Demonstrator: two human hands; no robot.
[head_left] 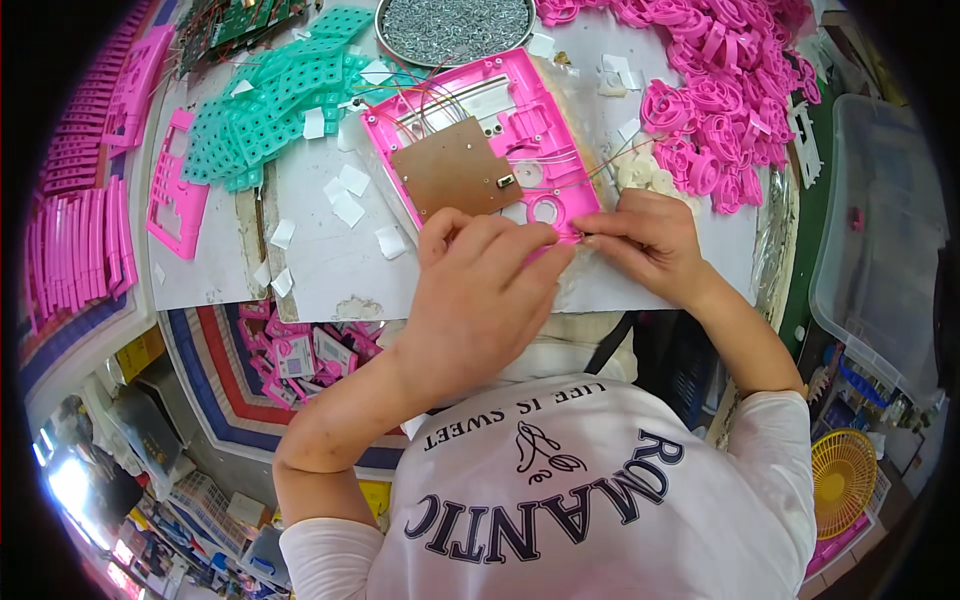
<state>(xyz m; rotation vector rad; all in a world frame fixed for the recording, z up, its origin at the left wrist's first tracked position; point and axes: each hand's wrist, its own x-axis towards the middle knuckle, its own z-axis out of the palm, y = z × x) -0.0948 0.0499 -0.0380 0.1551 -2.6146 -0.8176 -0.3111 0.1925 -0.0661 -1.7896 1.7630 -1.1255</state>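
Note:
A pink plastic housing (552, 95) lies open side up on the white worktop, tilted a little. Fixed inside it is a brown circuit board (450, 165), with thin coloured wires running out at the top. My left hand (490, 275) curls over the near edge of the housing, thumb and index finger closed at its near right corner. At that same corner my right hand (650, 240) pinches with thumb and fingertips. A tiny dark bit shows at the pinch, too small to name. A thin red wire (600, 178) runs from the housing above my right hand.
Behind stands a round metal tray (381, 30) of screws. Teal keypad sheets (270, 110) lie left, pink ring-shaped parts (715, 100) right, with cream discs (645, 172) nearer. White paper squares (348, 208) are scattered about. Pink panels (80, 245) line the left; pink devices (290, 355) fill a bag below.

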